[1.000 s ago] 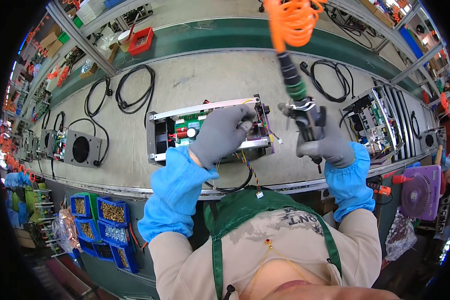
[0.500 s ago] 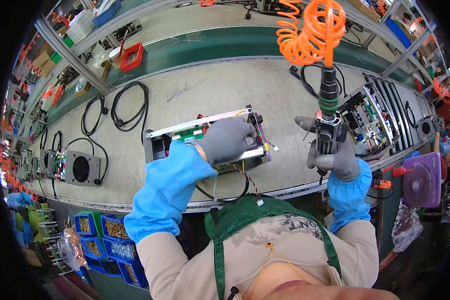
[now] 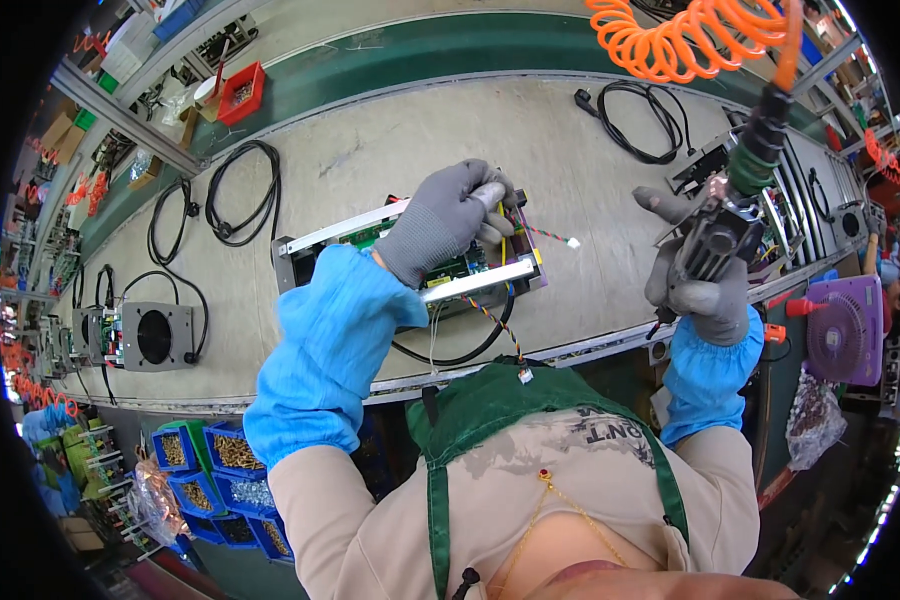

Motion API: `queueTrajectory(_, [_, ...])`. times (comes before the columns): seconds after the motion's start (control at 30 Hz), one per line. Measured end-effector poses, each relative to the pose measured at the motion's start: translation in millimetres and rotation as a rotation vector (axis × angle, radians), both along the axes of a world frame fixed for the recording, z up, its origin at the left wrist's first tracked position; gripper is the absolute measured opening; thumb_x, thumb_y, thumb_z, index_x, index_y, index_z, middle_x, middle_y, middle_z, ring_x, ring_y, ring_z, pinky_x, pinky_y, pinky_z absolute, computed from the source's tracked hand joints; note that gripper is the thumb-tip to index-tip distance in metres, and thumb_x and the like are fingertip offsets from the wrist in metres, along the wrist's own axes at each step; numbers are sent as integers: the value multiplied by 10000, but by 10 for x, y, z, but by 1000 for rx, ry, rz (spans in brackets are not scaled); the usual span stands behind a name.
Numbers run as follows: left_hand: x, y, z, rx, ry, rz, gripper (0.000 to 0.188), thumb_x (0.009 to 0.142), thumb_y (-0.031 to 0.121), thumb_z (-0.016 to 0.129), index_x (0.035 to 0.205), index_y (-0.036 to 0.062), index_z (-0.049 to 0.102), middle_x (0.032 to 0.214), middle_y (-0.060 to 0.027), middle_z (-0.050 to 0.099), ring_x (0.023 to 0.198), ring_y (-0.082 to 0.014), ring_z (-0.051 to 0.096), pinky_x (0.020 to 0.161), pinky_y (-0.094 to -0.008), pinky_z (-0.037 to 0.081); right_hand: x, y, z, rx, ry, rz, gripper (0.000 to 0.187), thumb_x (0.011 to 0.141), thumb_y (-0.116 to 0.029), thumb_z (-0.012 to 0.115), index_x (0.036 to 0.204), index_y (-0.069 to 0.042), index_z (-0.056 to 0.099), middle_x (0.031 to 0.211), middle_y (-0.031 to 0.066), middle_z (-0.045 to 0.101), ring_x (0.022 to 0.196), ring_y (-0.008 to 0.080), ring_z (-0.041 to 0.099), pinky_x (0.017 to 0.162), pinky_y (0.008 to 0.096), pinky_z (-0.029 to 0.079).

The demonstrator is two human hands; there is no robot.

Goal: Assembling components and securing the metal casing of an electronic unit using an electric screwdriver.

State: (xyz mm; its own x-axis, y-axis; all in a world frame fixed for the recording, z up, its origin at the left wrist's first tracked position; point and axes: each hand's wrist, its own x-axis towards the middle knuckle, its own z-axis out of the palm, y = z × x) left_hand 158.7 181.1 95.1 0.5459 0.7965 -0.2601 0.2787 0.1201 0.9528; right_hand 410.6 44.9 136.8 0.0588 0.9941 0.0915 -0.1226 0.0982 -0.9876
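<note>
An open metal device chassis (image 3: pixel 345 225) with a green circuit board (image 3: pixel 455 268) lies on the bench in front of me. My left hand (image 3: pixel 445 222), in a grey glove, is over its right end, fingers curled together beside a yellow wire. Whatever they pinch is hidden. A twisted red-green wire with a white plug (image 3: pixel 573 243) sticks out past that end, and another wire with a plug (image 3: pixel 525 375) hangs toward my apron. My right hand (image 3: pixel 710 295), also gloved, is wrapped round a black air screwdriver (image 3: pixel 718 240), tilted and held to the right of the chassis.
An orange coiled air hose (image 3: pixel 685 40) runs to the screwdriver. Black power cords (image 3: pixel 245 195) lie at the back. More devices stand left (image 3: pixel 158 338) and right. Blue bins (image 3: pixel 198 492) of screws are at lower left, a red bin (image 3: pixel 240 93) behind, a purple fan (image 3: pixel 840 330) at right.
My right hand has moved right with the air screwdriver, which now tilts. My left hand has shifted slightly and its fingers have turned over the chassis's right end.
</note>
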Motion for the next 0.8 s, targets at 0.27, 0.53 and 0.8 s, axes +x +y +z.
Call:
queueTrajectory(0.27, [-164, -143, -90, 71, -198, -218, 256, 888, 3, 563, 1136, -20, 625, 952, -99, 680, 760, -124, 657, 721, -231, 531, 57, 109, 218, 511, 255, 221, 785, 696, -101, 669, 1366, 69, 298, 955, 185, 615, 615, 213, 629, 507, 304, 513])
queueTrajectory(0.53, [-150, -260, -253, 767, -6, -287, 175, 773, 131, 707, 943, 98, 675, 876, -50, 663, 774, -226, 657, 664, -326, 524, -354, 371, 471, 825, 388, 185, 675, 808, -181, 557, 1410, -8, 304, 689, 15, 412, 515, 137, 439, 515, 330, 378])
queueTrajectory(0.8, [-113, -318, -351, 1220, 191, -277, 168, 704, 103, 683, 860, 144, 639, 786, -18, 623, 719, -223, 625, 573, -347, 490, -422, 486, 334, 724, 392, 136, 697, 805, -203, 570, 1416, -13, 294, 748, 59, 495, 600, 176, 528, 578, 384, 453])
